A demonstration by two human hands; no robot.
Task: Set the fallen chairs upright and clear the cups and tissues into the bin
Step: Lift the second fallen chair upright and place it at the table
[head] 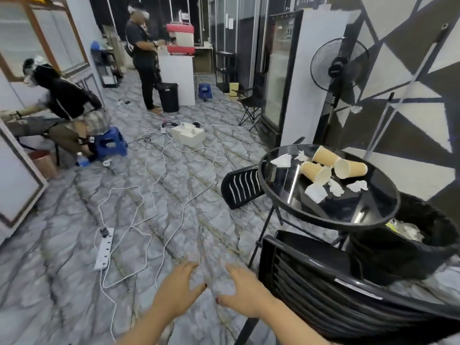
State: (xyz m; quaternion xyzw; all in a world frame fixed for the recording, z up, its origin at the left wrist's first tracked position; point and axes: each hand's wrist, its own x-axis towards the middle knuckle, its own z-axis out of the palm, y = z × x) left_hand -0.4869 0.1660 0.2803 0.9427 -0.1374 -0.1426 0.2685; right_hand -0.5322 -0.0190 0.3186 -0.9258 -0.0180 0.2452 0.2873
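Two black slatted chairs lie fallen on the floor: one (pixel 323 292) close by at my lower right, another (pixel 242 186) beyond the round black glass table (pixel 373 217). On the table lie three tan paper cups (pixel 348 168) on their sides and several crumpled white tissues (pixel 316 192). A black bin (pixel 403 250) with some rubbish inside stands right of the near chair, partly under the table. My left hand (pixel 178 288) and my right hand (pixel 245 292) hover above the floor, fingers spread, holding nothing, just left of the near chair's back.
White cables and a power strip (pixel 104 247) trail across the marble floor. A standing fan (pixel 338 66) and a fridge are behind the table. One person sits on a blue stool (pixel 112 143) at left; another stands by a second bin (pixel 168 97) far back.
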